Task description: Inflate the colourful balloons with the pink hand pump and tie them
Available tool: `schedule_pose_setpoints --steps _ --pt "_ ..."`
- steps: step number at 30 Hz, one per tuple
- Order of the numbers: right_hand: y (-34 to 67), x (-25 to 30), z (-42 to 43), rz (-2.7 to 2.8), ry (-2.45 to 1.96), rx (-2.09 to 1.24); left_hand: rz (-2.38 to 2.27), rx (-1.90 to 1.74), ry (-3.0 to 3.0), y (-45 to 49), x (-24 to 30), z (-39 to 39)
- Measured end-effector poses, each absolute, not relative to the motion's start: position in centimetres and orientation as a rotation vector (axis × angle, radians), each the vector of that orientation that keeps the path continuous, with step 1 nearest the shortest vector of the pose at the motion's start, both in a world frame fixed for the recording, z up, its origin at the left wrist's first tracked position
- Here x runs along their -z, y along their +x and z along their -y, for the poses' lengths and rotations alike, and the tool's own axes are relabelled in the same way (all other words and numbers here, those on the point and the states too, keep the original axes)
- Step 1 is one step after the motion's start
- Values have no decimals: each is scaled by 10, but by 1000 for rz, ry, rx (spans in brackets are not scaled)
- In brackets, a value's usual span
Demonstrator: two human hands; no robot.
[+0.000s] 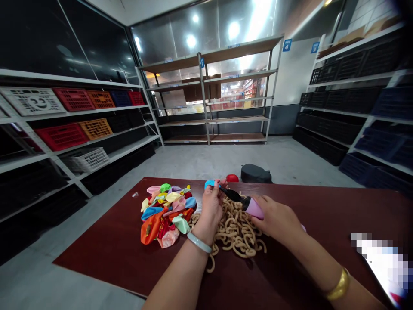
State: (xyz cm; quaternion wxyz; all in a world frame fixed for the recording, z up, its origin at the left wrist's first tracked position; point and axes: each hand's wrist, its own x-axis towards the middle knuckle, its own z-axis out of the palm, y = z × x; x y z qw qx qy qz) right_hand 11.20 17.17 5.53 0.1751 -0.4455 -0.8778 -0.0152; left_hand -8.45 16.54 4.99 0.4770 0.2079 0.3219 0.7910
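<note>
My left hand (212, 205) is closed, pinching a small blue balloon (209, 184) by its neck against the black nozzle of a pump. My right hand (274, 217) is wrapped round the pink balloon pump (253, 208), whose black tip points left toward the balloon. Both hands hover over a heap of tan ring-shaped clips (235, 230) on the dark red table (106, 249). A pile of flat coloured balloons (166, 213) lies just left of my left hand.
A red ball (232, 178) and a black bag (256, 174) sit on the floor beyond the table's far edge. Shelving with coloured crates (74, 129) lines the left wall, dark crates fill the right racks (355, 107). A blurred-out object (383, 258) lies at the table's right.
</note>
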Motion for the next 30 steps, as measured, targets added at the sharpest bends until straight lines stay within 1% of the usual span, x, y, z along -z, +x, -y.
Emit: schedule_pose_setpoints --steps 12,22,30 --pt "124 -55 -174 2460 -1240 -11 -775 -1840 592 -69 -55 -155" --pt "123 -55 -172 2401 -1193 40 -630 -1830 595 -75 -69 -147" --pt "124 -55 -173 2384 -1188 79 -698 -1851 630 -70 -71 -147"
